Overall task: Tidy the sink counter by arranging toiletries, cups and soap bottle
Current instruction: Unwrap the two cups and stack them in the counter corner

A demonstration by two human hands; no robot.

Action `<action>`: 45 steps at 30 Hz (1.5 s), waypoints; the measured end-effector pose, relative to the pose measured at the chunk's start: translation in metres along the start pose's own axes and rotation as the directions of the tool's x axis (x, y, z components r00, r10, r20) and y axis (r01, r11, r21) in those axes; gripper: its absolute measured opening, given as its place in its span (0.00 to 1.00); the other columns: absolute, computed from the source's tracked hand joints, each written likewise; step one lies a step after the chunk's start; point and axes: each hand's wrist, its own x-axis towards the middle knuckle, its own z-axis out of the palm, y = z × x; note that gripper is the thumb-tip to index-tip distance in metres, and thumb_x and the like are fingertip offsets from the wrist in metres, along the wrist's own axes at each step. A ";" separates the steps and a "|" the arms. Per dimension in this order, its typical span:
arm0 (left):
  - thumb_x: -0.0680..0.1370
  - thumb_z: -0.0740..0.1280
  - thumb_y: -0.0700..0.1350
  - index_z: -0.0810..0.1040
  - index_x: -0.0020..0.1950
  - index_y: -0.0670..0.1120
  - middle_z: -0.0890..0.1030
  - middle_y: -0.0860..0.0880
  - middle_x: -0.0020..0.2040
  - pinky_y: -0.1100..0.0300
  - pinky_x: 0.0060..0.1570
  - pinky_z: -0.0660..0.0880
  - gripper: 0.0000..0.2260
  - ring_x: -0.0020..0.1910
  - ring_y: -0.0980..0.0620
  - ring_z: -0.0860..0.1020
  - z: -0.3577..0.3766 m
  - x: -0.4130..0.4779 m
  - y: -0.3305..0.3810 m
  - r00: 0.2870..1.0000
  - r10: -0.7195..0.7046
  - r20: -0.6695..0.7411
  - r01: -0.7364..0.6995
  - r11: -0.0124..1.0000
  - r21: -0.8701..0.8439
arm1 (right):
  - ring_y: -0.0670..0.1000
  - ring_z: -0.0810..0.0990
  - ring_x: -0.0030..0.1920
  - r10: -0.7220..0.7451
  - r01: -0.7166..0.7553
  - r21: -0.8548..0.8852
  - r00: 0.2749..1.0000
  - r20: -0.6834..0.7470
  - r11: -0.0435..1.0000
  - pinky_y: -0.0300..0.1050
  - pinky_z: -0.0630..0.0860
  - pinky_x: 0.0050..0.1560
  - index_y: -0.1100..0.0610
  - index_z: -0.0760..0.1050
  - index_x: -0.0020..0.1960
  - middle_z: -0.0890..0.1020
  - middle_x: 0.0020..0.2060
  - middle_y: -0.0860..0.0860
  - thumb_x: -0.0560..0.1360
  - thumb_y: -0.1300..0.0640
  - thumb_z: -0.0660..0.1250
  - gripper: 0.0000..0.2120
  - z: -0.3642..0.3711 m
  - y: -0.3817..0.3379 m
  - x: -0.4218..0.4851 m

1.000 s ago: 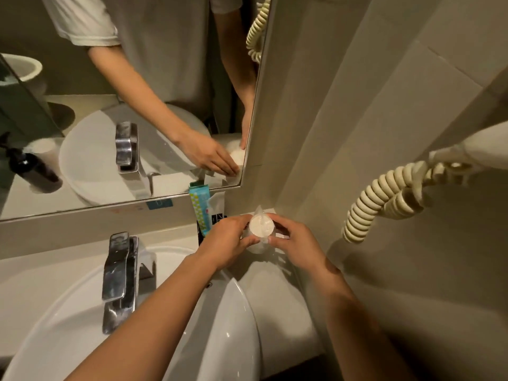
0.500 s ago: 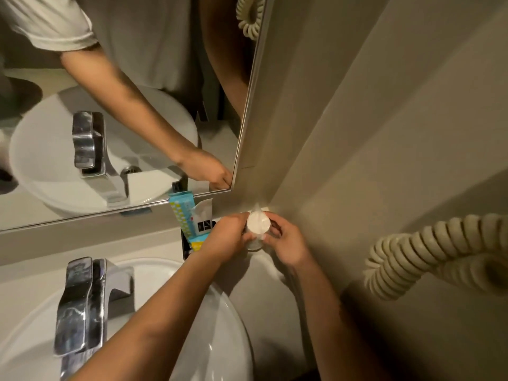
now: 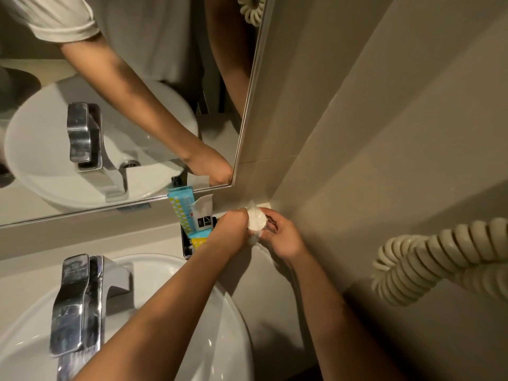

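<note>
Chrome lever faucet (image 3: 79,303) at the rear rim of a white round ceramic basin (image 3: 214,325). Above, a metal-framed wall mirror (image 3: 248,105) meeting beige wall tiles (image 3: 384,133) in the corner. At right, a cream coiled plastic cord (image 3: 428,259) hanging against the wall.

Two hands (image 3: 231,232); one wrapped cup (image 3: 257,222); three sachets (image 3: 202,215); one tap (image 3: 75,301); one basin (image 3: 165,312).
</note>
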 end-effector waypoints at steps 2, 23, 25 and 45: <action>0.78 0.71 0.43 0.76 0.64 0.39 0.80 0.39 0.60 0.49 0.60 0.75 0.17 0.60 0.39 0.79 0.000 0.000 0.001 1.000 -0.014 0.017 0.014 1.000 -0.001 | 0.39 0.83 0.56 0.005 -0.005 0.002 1.000 -0.003 1.000 0.41 0.78 0.61 0.60 0.73 0.69 0.82 0.61 0.55 0.73 0.79 0.65 0.28 0.000 0.001 0.001; 0.77 0.63 0.54 0.74 0.64 0.45 0.78 0.44 0.61 0.49 0.67 0.66 0.19 0.63 0.44 0.74 -0.007 -0.107 0.003 0.905 0.178 -0.387 -0.059 0.952 0.299 | 0.50 0.77 0.59 -0.124 0.023 -0.470 0.975 -0.186 0.882 0.33 0.67 0.56 0.53 0.72 0.72 0.79 0.59 0.48 0.76 0.66 0.68 0.25 0.010 -0.047 -0.085; 0.75 0.64 0.56 0.73 0.66 0.46 0.76 0.44 0.66 0.46 0.72 0.62 0.23 0.69 0.44 0.70 -0.005 -0.126 0.002 0.894 0.166 -0.415 -0.022 0.944 0.330 | 0.53 0.74 0.69 -0.169 0.053 -0.612 0.976 -0.134 0.789 0.38 0.67 0.65 0.51 0.67 0.75 0.75 0.70 0.49 0.74 0.63 0.71 0.31 0.013 -0.048 -0.099; 0.78 0.64 0.59 0.71 0.68 0.47 0.75 0.45 0.66 0.51 0.66 0.69 0.24 0.65 0.46 0.72 0.032 -0.348 -0.065 0.849 -0.022 -0.528 0.181 0.951 0.252 | 0.51 0.63 0.76 -0.313 0.431 -0.865 0.884 0.348 0.256 0.50 0.63 0.74 0.50 0.61 0.78 0.67 0.77 0.48 0.74 0.49 0.72 0.36 0.135 -0.045 -0.245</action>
